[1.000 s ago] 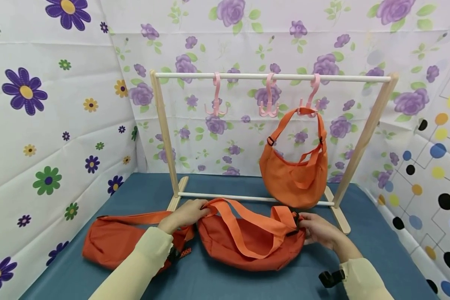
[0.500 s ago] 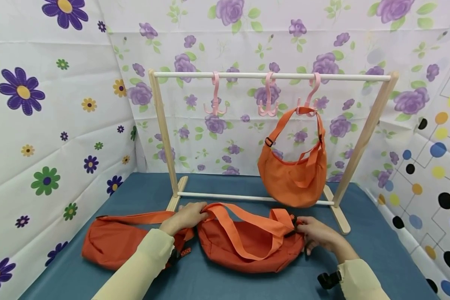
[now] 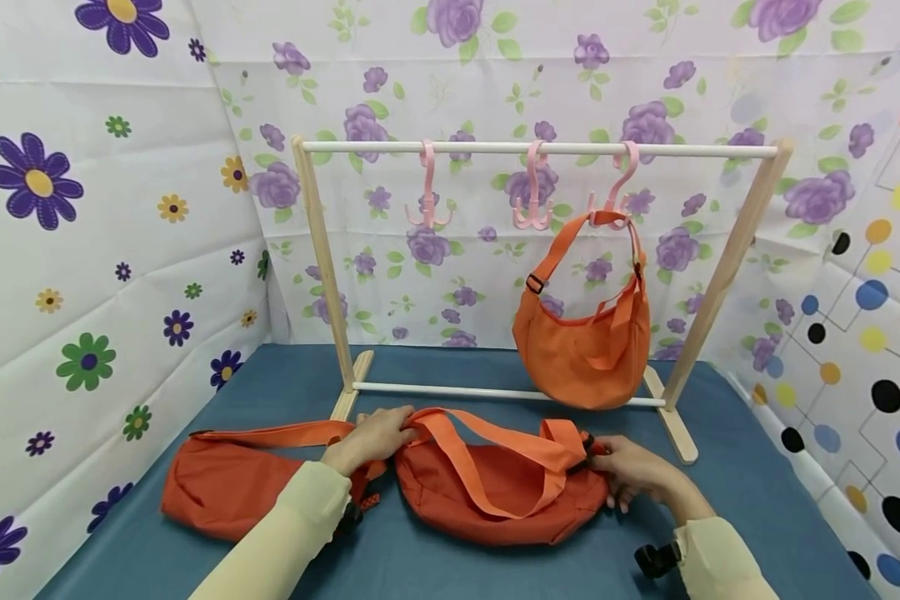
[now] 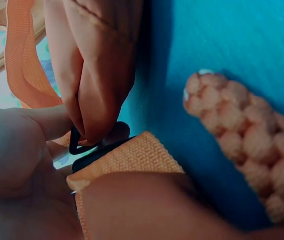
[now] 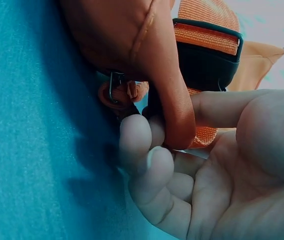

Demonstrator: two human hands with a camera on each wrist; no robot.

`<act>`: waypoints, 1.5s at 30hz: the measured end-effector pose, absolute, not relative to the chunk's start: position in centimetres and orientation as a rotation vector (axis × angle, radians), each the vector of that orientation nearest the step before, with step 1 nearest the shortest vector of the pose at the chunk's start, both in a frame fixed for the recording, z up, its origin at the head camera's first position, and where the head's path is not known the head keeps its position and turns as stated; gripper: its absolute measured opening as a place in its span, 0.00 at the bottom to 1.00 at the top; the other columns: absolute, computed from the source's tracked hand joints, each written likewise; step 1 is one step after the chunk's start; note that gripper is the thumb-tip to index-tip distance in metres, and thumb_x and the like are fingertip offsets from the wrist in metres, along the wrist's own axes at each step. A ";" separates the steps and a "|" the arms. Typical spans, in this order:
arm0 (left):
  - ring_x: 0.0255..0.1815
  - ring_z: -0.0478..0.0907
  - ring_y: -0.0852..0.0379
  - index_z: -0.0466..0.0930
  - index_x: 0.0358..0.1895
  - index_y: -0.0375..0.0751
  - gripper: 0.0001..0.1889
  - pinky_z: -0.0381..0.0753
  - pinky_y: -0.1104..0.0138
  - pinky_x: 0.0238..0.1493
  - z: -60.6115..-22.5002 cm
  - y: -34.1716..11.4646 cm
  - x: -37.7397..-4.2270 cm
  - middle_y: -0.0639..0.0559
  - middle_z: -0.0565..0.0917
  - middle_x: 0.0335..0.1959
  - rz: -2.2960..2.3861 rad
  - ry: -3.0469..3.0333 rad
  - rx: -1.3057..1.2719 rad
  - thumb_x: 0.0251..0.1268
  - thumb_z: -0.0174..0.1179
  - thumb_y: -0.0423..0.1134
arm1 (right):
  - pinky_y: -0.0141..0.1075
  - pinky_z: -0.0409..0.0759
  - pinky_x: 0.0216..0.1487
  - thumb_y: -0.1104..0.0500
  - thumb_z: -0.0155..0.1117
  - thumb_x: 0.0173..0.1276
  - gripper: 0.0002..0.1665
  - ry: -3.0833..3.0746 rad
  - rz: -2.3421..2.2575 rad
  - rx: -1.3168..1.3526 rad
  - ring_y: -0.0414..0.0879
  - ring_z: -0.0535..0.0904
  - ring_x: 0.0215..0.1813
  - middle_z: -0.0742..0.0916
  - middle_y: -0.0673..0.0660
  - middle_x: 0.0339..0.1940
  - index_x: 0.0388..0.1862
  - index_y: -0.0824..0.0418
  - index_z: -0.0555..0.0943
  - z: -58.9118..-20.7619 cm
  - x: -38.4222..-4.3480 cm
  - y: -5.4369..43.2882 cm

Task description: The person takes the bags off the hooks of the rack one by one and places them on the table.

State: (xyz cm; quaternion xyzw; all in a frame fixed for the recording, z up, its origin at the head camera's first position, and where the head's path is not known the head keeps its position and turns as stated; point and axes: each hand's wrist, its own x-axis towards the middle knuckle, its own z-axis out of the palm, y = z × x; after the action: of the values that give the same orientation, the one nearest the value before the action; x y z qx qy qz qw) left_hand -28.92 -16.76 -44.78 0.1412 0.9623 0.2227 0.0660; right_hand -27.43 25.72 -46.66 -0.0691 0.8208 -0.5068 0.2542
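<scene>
A red-orange shoulder bag (image 3: pixel 465 512) with a bright orange strap (image 3: pixel 461 454) lies in the middle of the blue table. My left hand (image 3: pixel 375 437) grips its left end; in the left wrist view the thumb lies against the end's folded cloth (image 4: pixel 97 75), and some fingers are hidden. At the right end, my right hand (image 3: pixel 637 471) pinches the bag's corner by a black buckle (image 5: pixel 206 62), fingers curled, as the right wrist view shows. Partly behind my left forearm lies a second red-orange bag (image 3: pixel 225 487).
Behind stands a wooden rack (image 3: pixel 318 258) with a white top bar (image 3: pixel 487 147). Pink hooks (image 3: pixel 427 187) hang from it, and an orange bag (image 3: pixel 577 358) hangs on the right one. A black clip-like piece (image 3: pixel 656 560) sits at my right wrist.
Both hands stay at the ends of the middle bag. My right hand's fingers have shifted a little at the corner, and the view has moved slightly.
</scene>
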 end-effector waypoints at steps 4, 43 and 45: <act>0.35 0.76 0.52 0.78 0.47 0.46 0.06 0.57 0.51 0.44 -44.9 -16.9 -28.8 0.52 0.78 0.31 0.680 2.905 0.435 0.82 0.56 0.43 | 0.39 0.82 0.21 0.56 0.53 0.81 0.25 2.211 -1.371 -0.180 0.48 0.81 0.21 0.84 0.61 0.22 0.71 0.68 0.71 -46.5 -27.5 25.8; 0.39 0.76 0.52 0.84 0.50 0.46 0.09 0.60 0.53 0.42 -44.9 -16.9 -28.5 0.52 0.81 0.37 0.692 2.935 0.467 0.81 0.57 0.45 | 0.42 0.84 0.26 0.52 0.57 0.82 0.34 2.222 -1.351 -0.173 0.49 0.84 0.26 0.85 0.60 0.25 0.77 0.68 0.64 -46.1 -27.6 26.2; 0.43 0.77 0.50 0.84 0.54 0.45 0.11 0.63 0.52 0.44 -44.7 -16.9 -28.5 0.49 0.82 0.41 0.706 2.930 0.459 0.81 0.57 0.44 | 0.42 0.84 0.26 0.52 0.57 0.82 0.33 2.231 -1.347 -0.160 0.50 0.85 0.27 0.85 0.60 0.27 0.76 0.68 0.65 -45.8 -27.7 26.5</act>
State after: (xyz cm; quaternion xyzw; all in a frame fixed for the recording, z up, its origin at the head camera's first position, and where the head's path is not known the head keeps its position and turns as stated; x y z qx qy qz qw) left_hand -28.47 -16.91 -44.69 0.1504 0.9600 0.2314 0.0466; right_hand -27.65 26.47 -45.81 -0.0593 0.8245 -0.4978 0.2624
